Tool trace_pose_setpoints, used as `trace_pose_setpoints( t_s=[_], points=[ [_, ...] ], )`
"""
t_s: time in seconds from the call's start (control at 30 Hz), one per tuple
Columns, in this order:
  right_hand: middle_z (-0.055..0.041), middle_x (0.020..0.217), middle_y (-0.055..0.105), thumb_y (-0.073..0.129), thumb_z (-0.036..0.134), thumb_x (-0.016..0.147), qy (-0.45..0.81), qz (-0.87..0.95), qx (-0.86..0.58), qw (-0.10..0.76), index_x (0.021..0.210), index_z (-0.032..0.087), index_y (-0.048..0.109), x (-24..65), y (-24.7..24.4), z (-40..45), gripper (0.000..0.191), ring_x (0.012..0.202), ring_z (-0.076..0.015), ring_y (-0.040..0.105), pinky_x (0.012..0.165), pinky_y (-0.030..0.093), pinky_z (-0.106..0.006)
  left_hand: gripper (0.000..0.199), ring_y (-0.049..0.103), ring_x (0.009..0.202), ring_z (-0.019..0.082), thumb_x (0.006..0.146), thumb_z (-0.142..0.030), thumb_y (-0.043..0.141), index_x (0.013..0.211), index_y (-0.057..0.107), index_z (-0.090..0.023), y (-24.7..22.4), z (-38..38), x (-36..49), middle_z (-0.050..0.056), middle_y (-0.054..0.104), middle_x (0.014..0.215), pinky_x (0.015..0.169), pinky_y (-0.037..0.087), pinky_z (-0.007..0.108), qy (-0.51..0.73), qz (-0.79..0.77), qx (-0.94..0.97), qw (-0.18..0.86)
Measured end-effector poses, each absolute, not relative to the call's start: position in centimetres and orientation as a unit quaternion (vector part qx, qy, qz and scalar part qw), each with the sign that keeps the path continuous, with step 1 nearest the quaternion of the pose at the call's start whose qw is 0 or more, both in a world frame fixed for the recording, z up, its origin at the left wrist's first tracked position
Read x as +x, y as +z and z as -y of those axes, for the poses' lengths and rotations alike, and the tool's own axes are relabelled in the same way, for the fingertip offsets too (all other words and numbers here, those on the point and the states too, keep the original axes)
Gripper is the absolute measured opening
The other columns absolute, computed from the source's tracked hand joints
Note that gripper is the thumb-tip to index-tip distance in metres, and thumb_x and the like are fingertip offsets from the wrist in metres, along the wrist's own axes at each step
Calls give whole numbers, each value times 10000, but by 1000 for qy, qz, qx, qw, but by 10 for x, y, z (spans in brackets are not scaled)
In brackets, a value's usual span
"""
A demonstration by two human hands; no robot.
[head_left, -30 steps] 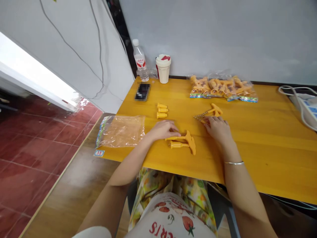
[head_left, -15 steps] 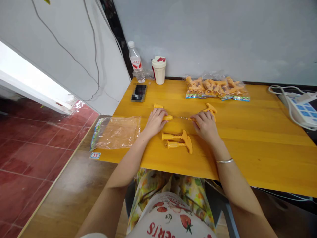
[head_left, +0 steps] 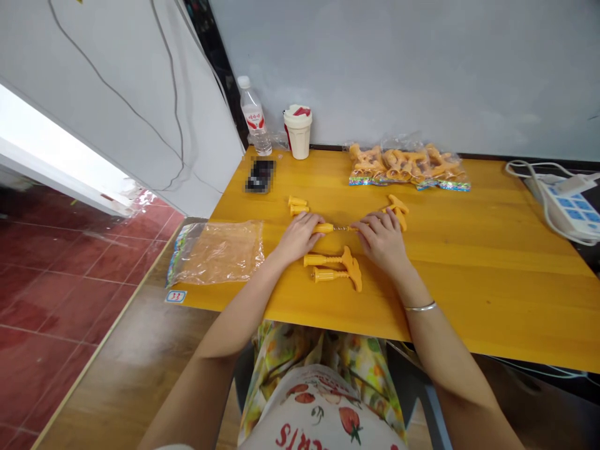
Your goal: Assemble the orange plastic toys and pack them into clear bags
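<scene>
Far left, a flattened clear zip bag (head_left: pixel 215 253) lies by the front edge of the worktop (head_left: pixel 492 281), and a water bottle (head_left: pixel 253 115) stands off the back-left corner. Two small orange pegs (head_left: pixel 297 206) sit just behind the left hand (head_left: pixel 300 237). The big change is that both hands have come together mid-worktop. Left fingers are pressed together, pinching an orange plastic sleeve (head_left: pixel 323 228), and a thin threaded metal rod (head_left: pixel 345 229) runs from it to the right hand (head_left: pixel 382 240). Those fingers lie closed over the rod's far end, but I can't tell if they're really gripping it. Two orange T-handled pieces (head_left: pixel 332 269) lie just in front, another T-piece (head_left: pixel 398 209) sits behind the right hand, and a bag of orange parts (head_left: pixel 407 169) lies along the back edge.
</scene>
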State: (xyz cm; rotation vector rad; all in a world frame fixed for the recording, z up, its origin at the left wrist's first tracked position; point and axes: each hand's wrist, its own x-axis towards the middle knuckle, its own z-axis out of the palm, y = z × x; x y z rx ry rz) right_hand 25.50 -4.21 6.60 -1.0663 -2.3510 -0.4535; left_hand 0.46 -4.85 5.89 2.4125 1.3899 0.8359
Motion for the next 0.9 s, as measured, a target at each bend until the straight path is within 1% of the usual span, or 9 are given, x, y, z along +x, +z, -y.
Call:
trace_pose_setpoints(
  t_s=[0.2, 0.3, 0.4, 0.5, 0.6, 0.67, 0.77, 0.83, 0.9],
  points=[
    [-51, 1016, 713, 494, 187, 982, -131, 887, -339, 287, 1105, 215, 660, 242, 64, 47, 209, 1090, -235, 580, 1142, 324, -485, 217, 614, 1049, 231, 939, -331, 591, 1095, 591, -181, 60, 53, 15, 85, 675, 1085, 960, 477, 381, 341, -413, 816, 218],
    [-79, 1034, 711, 449, 228, 1004, -64, 880, -357, 308, 1127, 210, 639, 239, 64, 50, 227, 1035, -226, 621, 1094, 404, -464, 248, 639, 1038, 219, 929, -361, 611, 1101, 612, -183, 63, 54, 16, 83, 687, 1093, 954, 483, 362, 362, -404, 801, 253],
    [-105, 1037, 715, 459, 286, 1003, 48, 864, -375, 332, 1162, 205, 610, 239, 62, 53, 234, 967, -225, 663, 934, 527, -410, 262, 650, 1013, 215, 928, -385, 614, 1094, 641, -185, 66, 55, 14, 86, 701, 1065, 927, 492, 356, 372, -390, 801, 260],
    [-90, 993, 719, 535, 364, 967, 181, 823, -395, 366, 1156, 214, 598, 240, 62, 56, 249, 903, -221, 694, 817, 561, -372, 281, 646, 968, 219, 931, -412, 606, 1081, 658, -180, 69, 56, 12, 92, 705, 1016, 895, 494, 365, 374, -372, 815, 238],
    [-20, 799, 690, 596, 457, 919, 343, 736, -424, 402, 1046, 234, 590, 239, 65, 57, 256, 708, -191, 681, 685, 555, -333, 279, 642, 960, 221, 944, -416, 582, 1070, 661, -179, 71, 58, 13, 98, 709, 1012, 913, 480, 386, 372, -353, 832, 211],
    [33, 635, 628, 635, 523, 876, 454, 658, -441, 409, 976, 244, 548, 238, 68, 57, 309, 537, -165, 614, 550, 506, -296, 264, 638, 1000, 222, 959, -402, 555, 1068, 656, -185, 71, 59, 15, 104, 709, 1051, 933, 473, 393, 369, -344, 841, 196],
    [53, 564, 611, 699, 630, 778, 572, 575, -448, 376, 967, 254, 488, 236, 73, 56, 471, 436, -161, 562, 451, 445, -273, 249, 639, 1005, 221, 961, -388, 538, 1043, 657, -186, 71, 60, 19, 104, 710, 1049, 924, 483, 381, 349, -351, 852, 172],
    [25, 613, 645, 574, 731, 818, 605, 558, -438, 361, 1053, 253, 490, 236, 75, 57, 539, 448, -177, 588, 452, 462, -293, 236, 657, 950, 212, 945, -380, 556, 1028, 670, -191, 69, 61, 20, 89, 723, 998, 892, 499, 359, 329, -363, 856, 165],
    [-8, 675, 671, 330, 747, 919, 592, 571, -433, 370, 1220, 247, 481, 238, 76, 57, 602, 500, -197, 628, 513, 513, -336, 226, 682, 911, 196, 927, -363, 580, 1039, 687, -198, 66, 61, 20, 72, 740, 982, 864, 515, 329, 337, -376, 845, 176]
  ],
)
